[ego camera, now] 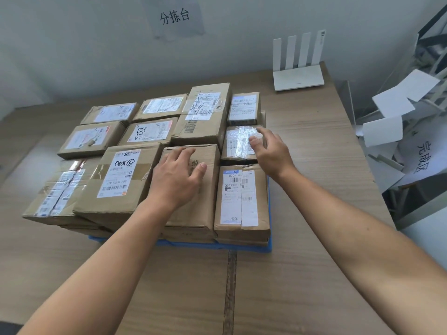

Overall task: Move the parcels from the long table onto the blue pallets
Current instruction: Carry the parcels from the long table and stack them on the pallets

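I see a blue pallet (246,247) lying on a wood-grain table (314,238), only its near edge and right corner showing under a close-packed block of cardboard parcels that fills the centre-left of the frame.

My left hand (177,176) lies flat, fingers spread, on top of a plain brown parcel (205,201) in the front row, just right of centre. The palm presses on the lid; nothing is gripped.

My right hand (269,151) is at centre right, fingers loosely curled and apart, reaching over the right edge of a small tape-wrapped parcel (238,141). I cannot tell whether the fingertips touch it; the hand holds nothing.

Just below that hand sits a parcel with a long white label (238,197), at the front right corner of the block. Left of my left hand is a large parcel with a handwritten label (118,175), and further left one sealed with shiny tape (58,192). More labelled parcels form the rows behind.

At upper right a white router (298,76) with four antennas stands on the table against the wall. A paper sign (175,16) hangs at top centre. White sheets (391,105) are piled at the right edge.
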